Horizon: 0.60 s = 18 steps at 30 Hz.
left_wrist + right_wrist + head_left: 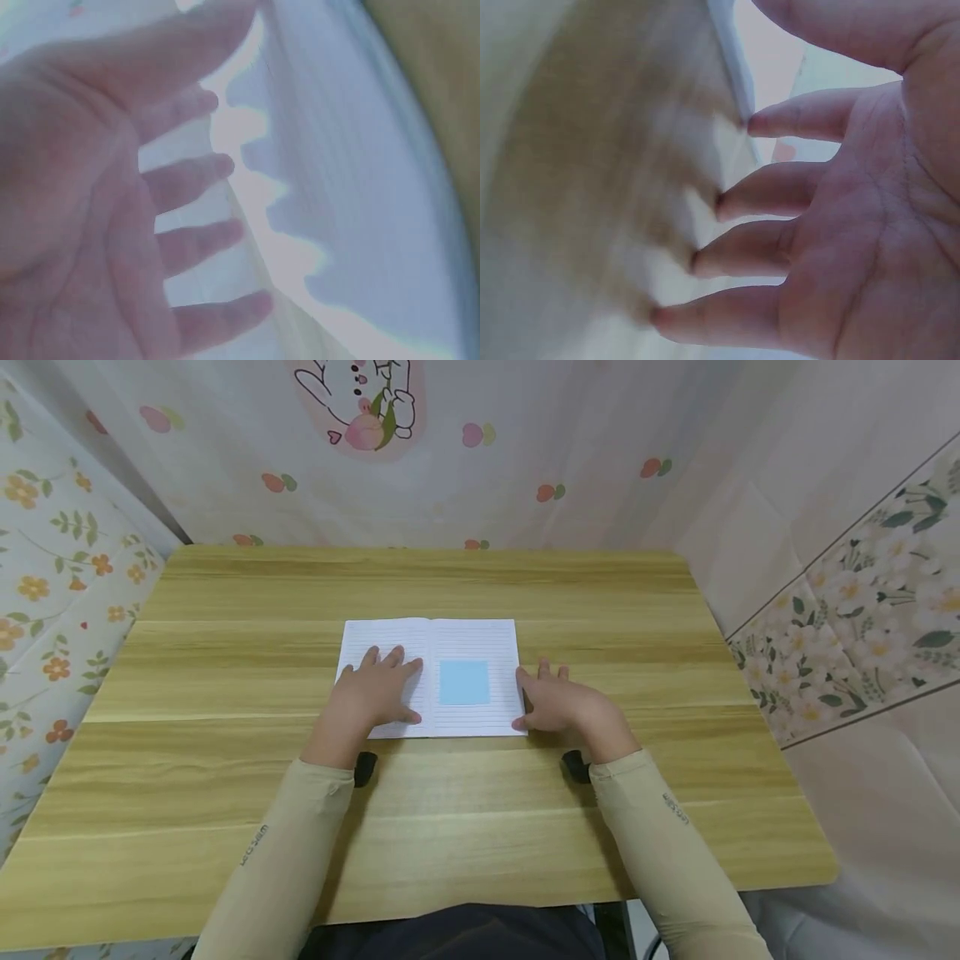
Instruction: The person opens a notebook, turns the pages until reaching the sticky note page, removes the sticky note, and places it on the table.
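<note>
An open notebook [472, 721] with lined white pages lies on the wooden table. A light blue square sticky note [464, 682] is on its right page. My left hand [372, 693] is spread over the left page, and its separated fingers show in the left wrist view, close over the paper. At the notebook's right edge is my right hand [558, 700], with thumb and index fingertip right at the page's border. Its other fingers reach out over the bare wood, fairly straight and apart in the right wrist view.
The wooden table [480, 827] stretches around the notebook on all sides. A white curtain [600, 443] with fruit prints hangs behind it, and floral cloth [52, 610] hangs at the left. Dark wrist-worn devices [365, 769] sit below both hands.
</note>
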Motion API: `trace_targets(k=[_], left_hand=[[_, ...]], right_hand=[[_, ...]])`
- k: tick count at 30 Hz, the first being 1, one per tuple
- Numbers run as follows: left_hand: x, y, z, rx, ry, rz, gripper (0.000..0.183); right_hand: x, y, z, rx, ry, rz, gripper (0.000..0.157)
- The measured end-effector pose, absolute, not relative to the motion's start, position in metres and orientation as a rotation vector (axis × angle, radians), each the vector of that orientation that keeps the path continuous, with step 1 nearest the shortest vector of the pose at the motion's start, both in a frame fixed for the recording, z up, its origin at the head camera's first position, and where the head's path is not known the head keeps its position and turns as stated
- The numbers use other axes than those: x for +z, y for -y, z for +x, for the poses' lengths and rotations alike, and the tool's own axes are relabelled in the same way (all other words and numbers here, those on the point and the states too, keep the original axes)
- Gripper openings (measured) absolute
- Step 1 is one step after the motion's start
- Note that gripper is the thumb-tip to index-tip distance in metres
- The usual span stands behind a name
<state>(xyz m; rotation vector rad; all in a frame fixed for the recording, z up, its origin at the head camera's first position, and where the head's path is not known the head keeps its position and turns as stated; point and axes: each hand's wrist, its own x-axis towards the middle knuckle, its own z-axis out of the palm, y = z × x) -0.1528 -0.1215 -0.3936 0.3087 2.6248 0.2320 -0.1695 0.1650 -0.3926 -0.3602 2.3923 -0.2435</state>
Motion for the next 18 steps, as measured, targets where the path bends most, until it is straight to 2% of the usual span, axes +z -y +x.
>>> trace_targets(k=[5,11,18], left_hand=[[-0.397,0.126,-0.161,0.254,-2.545,0.289,0.098],[-0.400,0.128,-0.163,0.263,-2.556,0.283,0.098],[-0.401,0.128,-0.161,0.308,-2.550,0.256,0.099]], right_hand=[[-0.383,-0.150,-0.170,-0.175,-2.473,-0.445,0.089],[-0.388,-0.113,-0.171,0.045,-2.679,-0.968,0.059],[-0.407,-0.090,-0.164,0.563,-2.640,-1.446,0.050]])
